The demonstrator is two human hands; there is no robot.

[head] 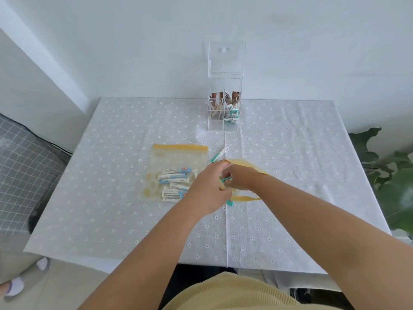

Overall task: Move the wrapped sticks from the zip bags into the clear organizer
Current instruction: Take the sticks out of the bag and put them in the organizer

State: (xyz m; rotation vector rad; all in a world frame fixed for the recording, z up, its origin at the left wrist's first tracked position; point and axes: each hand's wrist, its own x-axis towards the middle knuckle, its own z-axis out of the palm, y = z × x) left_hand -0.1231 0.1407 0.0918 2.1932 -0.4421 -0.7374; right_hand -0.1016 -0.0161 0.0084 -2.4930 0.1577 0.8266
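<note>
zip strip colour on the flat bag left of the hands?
Yellow-orange strip along the top of the flat zip bag; seen in the head view.

The wrapped sticks [176, 176] inside the left zip bag [174, 162] carry dark printed lines, too small to read.

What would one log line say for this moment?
left hand: holding open zip bag | right hand: reaching inside, pinching teal stick | organizer: partly filled
</note>
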